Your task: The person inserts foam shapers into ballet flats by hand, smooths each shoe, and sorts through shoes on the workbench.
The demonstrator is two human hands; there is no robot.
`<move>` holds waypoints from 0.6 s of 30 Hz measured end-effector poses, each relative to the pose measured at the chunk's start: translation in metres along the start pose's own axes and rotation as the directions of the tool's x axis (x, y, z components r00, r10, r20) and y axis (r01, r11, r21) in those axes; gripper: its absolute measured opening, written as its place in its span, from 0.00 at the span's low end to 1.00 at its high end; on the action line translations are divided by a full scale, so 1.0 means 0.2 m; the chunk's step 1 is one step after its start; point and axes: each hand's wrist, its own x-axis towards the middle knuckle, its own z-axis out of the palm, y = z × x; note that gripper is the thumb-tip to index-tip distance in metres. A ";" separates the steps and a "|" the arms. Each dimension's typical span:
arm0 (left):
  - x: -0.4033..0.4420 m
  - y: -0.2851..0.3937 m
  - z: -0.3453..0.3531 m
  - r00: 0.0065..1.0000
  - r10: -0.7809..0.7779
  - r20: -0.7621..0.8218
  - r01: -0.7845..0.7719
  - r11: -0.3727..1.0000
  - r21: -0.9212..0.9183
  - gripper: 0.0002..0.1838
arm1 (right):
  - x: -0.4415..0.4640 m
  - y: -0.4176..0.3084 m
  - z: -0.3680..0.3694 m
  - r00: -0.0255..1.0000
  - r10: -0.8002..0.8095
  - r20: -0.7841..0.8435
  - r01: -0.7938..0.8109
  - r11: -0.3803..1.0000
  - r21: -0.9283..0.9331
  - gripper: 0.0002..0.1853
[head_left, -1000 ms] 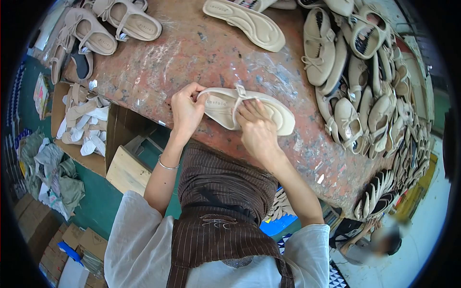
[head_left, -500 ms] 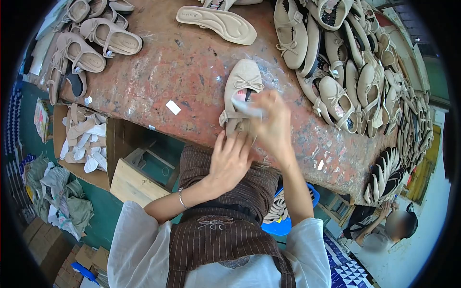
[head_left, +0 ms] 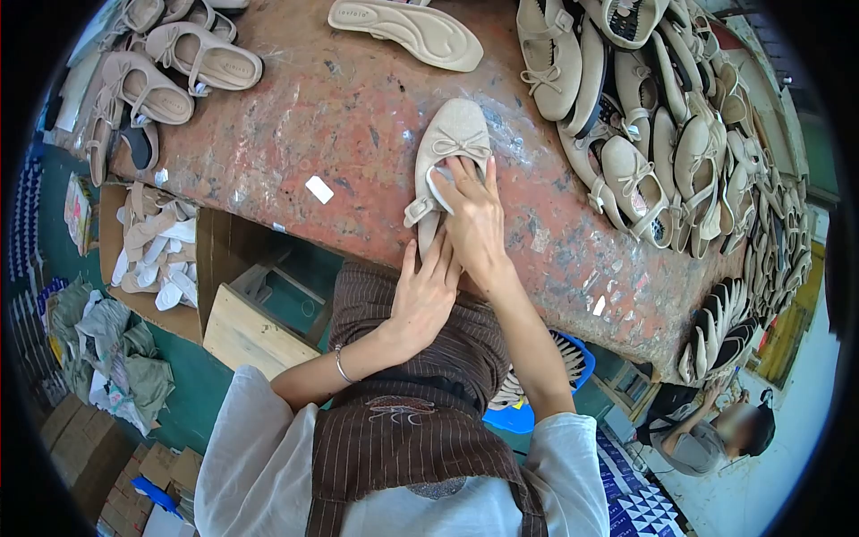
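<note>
A: Where does the beige, bow-trimmed fabric shoe [head_left: 459, 119] lie before you?
B: On the worn, red-brown table [head_left: 349, 134], near its close edge, toe pointing away from you, with its strap end jutting to your left.

A: How is the grip of your right hand [head_left: 474, 210] disposed?
B: Its fingers reach into the shoe's opening, just behind the bow. A white, curved-edged piece [head_left: 439, 190] shows beside them, partly hidden; whether your grip closes on it, one cannot tell.

A: And your left hand [head_left: 422, 300]?
B: Its fingers lie over the heel end, slightly spread; the thumb is hidden, so whether this grip pinches the shoe cannot be told.

A: What surrounds your work?
B: To the left, a small, white, rectangular label [head_left: 319, 189] lies flat, well apart from the shoe. Beyond the toe lies a beige, contoured insole [head_left: 420, 38]. A heap of beige, bow-trimmed shoes [head_left: 632, 168] occupies the right; beige strapped shoes [head_left: 165, 100] stand at far left.
</note>
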 end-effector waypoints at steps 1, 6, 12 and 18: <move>0.00 0.00 -0.01 1.000 -0.018 -0.022 0.017 1.000 -0.012 0.35 | -0.04 0.01 -0.02 0.999 0.006 0.041 -0.006 1.000 0.014 0.21; -0.01 0.03 0.00 0.996 -0.084 0.005 0.085 0.995 -0.049 0.40 | -0.14 0.02 -0.07 0.991 0.024 0.131 -0.023 1.000 -0.008 0.23; 0.01 0.02 0.02 0.998 -0.058 -0.032 0.058 0.998 -0.017 0.37 | 0.05 0.03 0.01 0.975 0.141 0.171 -0.132 0.989 -0.062 0.23; -0.02 0.01 0.06 0.998 -0.039 -0.040 0.035 0.995 -0.091 0.28 | -0.10 -0.07 -0.02 0.985 0.079 0.156 -0.038 0.968 -0.249 0.28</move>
